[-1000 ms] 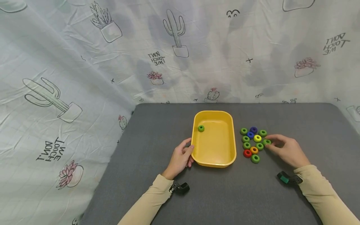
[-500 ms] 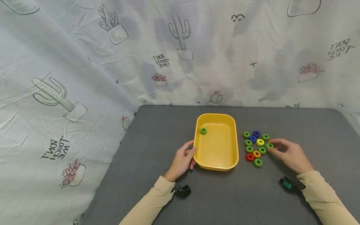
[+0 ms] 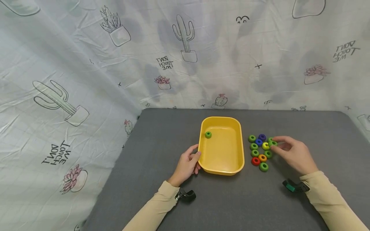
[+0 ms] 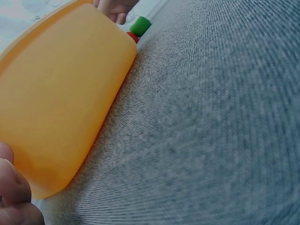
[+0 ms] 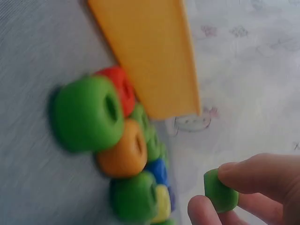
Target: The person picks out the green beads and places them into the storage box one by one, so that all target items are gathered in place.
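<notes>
Green round holed bead (image 5: 219,193) lifted off the dark grey textured table (image 3: 231,205), pinched in the right hand (image 3: 297,156).
Half a second ago it was down on the table; pick-up is judged done. Fingers closed to bead width, nothing else held. Yellow rectangular plastic tray (image 3: 222,150), second green bead (image 3: 208,137) inside, is gripped at its near-left edge by the left hand (image 3: 186,165). Loose multicoloured beads (image 3: 255,156) lie between right hand and tray.

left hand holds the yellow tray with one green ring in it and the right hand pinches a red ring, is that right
Not quite: the pinched ring in the right hand is green, not red, as the right wrist view shows. The left hand does hold the yellow tray, with one green ring in it.
</notes>
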`<act>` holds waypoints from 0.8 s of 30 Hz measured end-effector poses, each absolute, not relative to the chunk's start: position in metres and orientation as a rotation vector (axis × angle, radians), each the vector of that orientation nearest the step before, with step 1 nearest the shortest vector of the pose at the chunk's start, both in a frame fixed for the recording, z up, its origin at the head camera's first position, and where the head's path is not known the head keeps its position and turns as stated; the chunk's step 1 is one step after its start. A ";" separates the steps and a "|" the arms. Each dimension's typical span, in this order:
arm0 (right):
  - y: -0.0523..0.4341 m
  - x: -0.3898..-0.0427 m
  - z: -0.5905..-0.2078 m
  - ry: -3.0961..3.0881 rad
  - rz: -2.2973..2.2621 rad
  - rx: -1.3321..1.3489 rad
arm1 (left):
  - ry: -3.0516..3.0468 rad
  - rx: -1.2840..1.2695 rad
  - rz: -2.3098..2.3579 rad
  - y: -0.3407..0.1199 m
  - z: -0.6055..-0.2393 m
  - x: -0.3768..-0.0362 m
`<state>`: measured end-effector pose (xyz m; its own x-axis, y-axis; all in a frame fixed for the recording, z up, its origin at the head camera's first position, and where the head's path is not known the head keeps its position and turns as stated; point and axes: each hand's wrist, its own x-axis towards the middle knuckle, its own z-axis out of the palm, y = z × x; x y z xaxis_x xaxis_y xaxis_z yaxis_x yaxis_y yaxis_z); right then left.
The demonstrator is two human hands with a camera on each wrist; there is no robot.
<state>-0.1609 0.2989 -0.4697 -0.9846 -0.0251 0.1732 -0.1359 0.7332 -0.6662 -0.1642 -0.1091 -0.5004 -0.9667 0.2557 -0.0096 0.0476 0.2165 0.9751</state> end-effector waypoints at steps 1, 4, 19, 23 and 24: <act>0.296 -0.162 -0.467 -2.780 1.085 0.136 | 2.316 0.292 1.842 -0.109 -0.501 -0.165; 0.287 -0.166 -0.460 -2.780 1.095 0.162 | 2.317 0.296 1.844 -0.109 -0.501 -0.166; 0.245 -0.183 -0.439 -2.775 1.202 0.306 | 2.325 0.287 1.832 -0.109 -0.503 -0.165; 0.235 -0.188 -0.437 -2.760 1.188 0.318 | 2.320 0.292 1.839 -0.109 -0.503 -0.165; 0.232 -0.189 -0.436 -2.754 1.185 0.321 | 2.316 0.293 1.842 -0.109 -0.503 -0.165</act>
<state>-0.1891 0.2320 -0.4360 -0.9693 -0.1443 0.1989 -0.2436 0.6697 -0.7015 -0.1652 -0.1088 -0.5033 -0.9667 0.2557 -0.0090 0.0489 0.2190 0.9745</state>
